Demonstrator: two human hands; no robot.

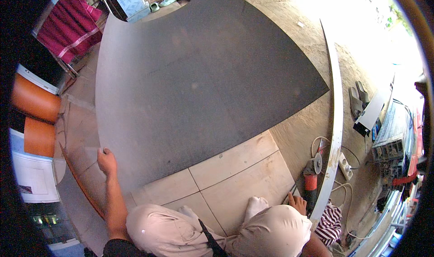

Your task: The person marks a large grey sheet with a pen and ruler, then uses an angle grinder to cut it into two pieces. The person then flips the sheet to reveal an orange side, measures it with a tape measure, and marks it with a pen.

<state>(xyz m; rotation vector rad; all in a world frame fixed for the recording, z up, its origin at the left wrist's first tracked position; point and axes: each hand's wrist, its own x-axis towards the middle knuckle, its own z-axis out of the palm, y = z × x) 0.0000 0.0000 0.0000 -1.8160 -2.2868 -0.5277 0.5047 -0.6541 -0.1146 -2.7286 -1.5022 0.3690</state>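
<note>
A large dark grey sheet spreads over the floor in front of me, its left side pale with glare. At its near left edge my left hand is closed, fingers curled around the rim and thumb on top. Beside my right knee, my right hand is low, with a thin dark stick at its fingers; its exact kind does not show. Just right of that hand lies an angle grinder with a red and black body and a round disc.
A long pale metal strip runs along the right, beyond the grinder. Farther right are a white power strip, grey sandals and stacked metal profiles. Orange rolled sheets and a maroon towel are at the left. Tiles lie underneath.
</note>
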